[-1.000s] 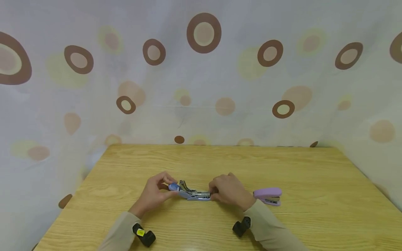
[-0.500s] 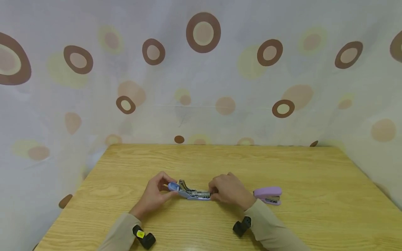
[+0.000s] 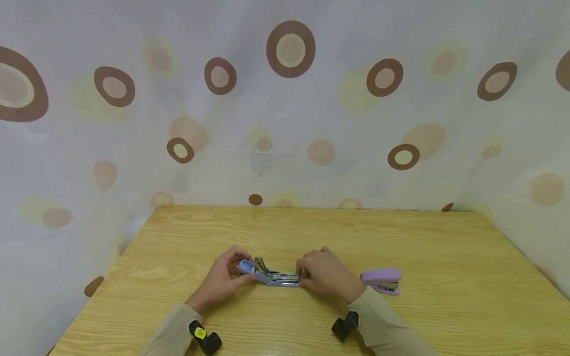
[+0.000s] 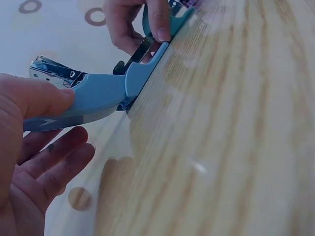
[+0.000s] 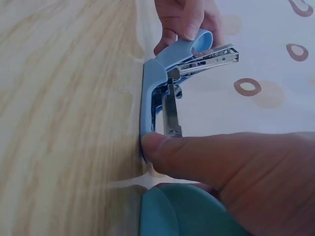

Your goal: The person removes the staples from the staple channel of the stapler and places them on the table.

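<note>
A light blue stapler (image 3: 262,278) lies folded wide on the table, its cover tipped back to the left. Its metal staple magazine (image 5: 209,61) sticks up at an angle near the hinge. My left hand (image 3: 222,278) holds the cover end, thumb along its side; in the left wrist view the lower fingers are spread away beneath it. My right hand (image 3: 328,274) pinches the base's far end, thumb on the tip in the right wrist view. Its other fingertips are mostly hidden. A teal rounded plastic piece (image 5: 182,211) shows close under the right hand, partly cut off.
A purple stapler (image 3: 381,281) stands on the wooden table (image 3: 276,326) just right of the right wrist. Behind and beside the table hangs a pale curtain (image 3: 329,104) with circle patterns. Both wrists wear black cameras.
The left hand's upper fingers have eased slightly off the cover, whose inner hollow shows more. The right hand keeps its place, and the head view has shifted slightly.
</note>
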{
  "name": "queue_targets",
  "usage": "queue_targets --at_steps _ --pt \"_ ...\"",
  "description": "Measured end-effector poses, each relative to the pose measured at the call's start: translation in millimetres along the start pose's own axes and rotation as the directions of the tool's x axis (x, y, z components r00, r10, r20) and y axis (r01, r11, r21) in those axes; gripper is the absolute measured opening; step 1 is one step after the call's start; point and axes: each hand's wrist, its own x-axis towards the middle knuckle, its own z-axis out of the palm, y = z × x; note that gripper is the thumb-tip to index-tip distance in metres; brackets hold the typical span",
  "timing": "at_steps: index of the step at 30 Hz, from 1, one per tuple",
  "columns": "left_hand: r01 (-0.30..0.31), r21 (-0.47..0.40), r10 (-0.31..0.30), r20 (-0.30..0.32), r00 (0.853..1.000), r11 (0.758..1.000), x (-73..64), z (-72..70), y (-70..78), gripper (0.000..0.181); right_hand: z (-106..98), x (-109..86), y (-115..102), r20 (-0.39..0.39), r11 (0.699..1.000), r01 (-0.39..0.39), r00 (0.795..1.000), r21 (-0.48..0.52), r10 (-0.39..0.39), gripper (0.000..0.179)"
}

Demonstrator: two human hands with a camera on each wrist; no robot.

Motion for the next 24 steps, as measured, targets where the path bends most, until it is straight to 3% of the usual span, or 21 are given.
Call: queue_targets --at_steps 8,11,16,20,24 --pt "0.028 0.017 -0.029 0.008 1.0 0.999 0.4 1.1 2.2 0.028 -7 -2.1 1 0.013 1.0 -0.008 1.0 0.002 0.008 0.029" --pt "0.026 0.031 -0.027 0.013 1.0 0.999 -0.9 2.5 1.4 0.028 -8 -3.4 1 0.004 0.998 0.018 1.0 0.053 -0.018 0.032" --pt "0.01 0.045 -0.01 0.012 1.0 0.999 -1.3 3.5 0.5 0.031 -7 -1.4 -2 -0.028 0.973 0.125 0.992 0.191 -0.122 0.017" --pt "0.013 0.041 -0.013 0.011 1.0 0.999 -2.5 3.1 0.7 0.042 -2 1.1 -2 -0.054 0.963 0.181 0.983 0.202 -0.174 0.009" --pt "0.028 0.05 -0.029 0.009 1.0 0.998 -1.7 2.8 1.4 0.044 1 2.7 -1 -0.047 0.964 0.175 0.985 0.198 -0.169 0.008"
